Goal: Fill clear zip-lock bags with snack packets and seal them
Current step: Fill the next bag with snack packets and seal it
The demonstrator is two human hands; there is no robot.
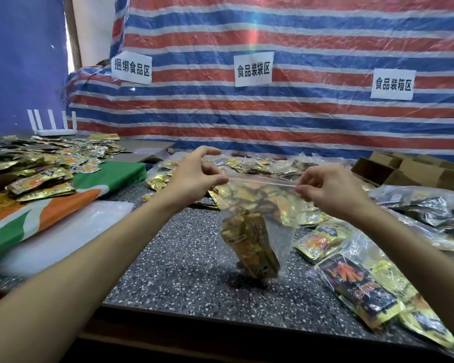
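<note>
Tension likely aids sealing: left hand [199, 176] and right hand [330, 191] pinch the zip-lock bag [262, 205] by its top corners. Snack packets [249, 247] sag low.

Gold packets [249, 247]; red-blue-white striped tarp [299, 113]; speckled grey table [184, 258].

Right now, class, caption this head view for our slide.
The left hand and right hand pinch a clear bag of gold snack packets over the speckled table.

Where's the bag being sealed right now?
The zip-lock bag hangs mid-frame in the head view, over the speckled table, pinched between left hand and right hand.
</note>
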